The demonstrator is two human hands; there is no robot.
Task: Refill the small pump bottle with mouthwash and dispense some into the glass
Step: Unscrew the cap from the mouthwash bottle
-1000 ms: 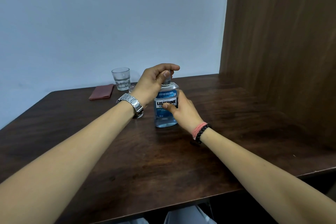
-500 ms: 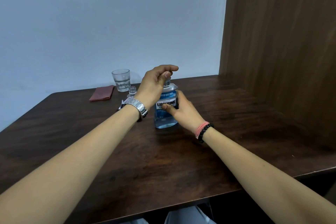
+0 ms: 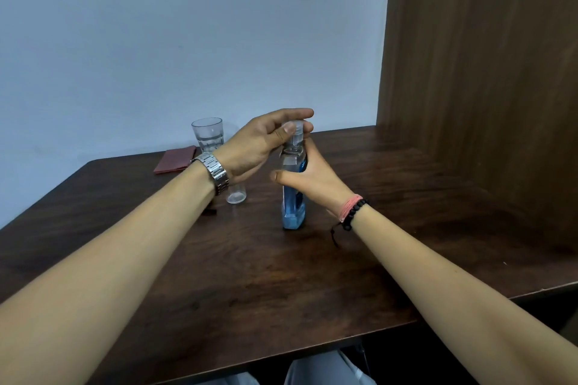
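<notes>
A blue mouthwash bottle (image 3: pixel 293 209) stands upright near the middle of the dark wooden table (image 3: pixel 281 284), turned edge-on to me. My right hand (image 3: pixel 308 176) grips its body from the right. My left hand (image 3: pixel 262 144) pinches the clear cap (image 3: pixel 294 130), which sits just above the bottle's neck. The small clear pump bottle (image 3: pixel 236 194) stands below my left wrist, mostly hidden by it; I cannot see its top. An empty drinking glass (image 3: pixel 207 134) stands at the table's far edge.
A folded dark red cloth (image 3: pixel 175 159) lies beside the glass at the back left. A pale wall runs behind the table and a wooden panel (image 3: pixel 484 72) closes the right side. The table's front edge is near my knees.
The mouthwash bottle has been turned so its label faces away to the right. My left hand has lifted slightly with the cap, and the pump bottle now shows under my wrist.
</notes>
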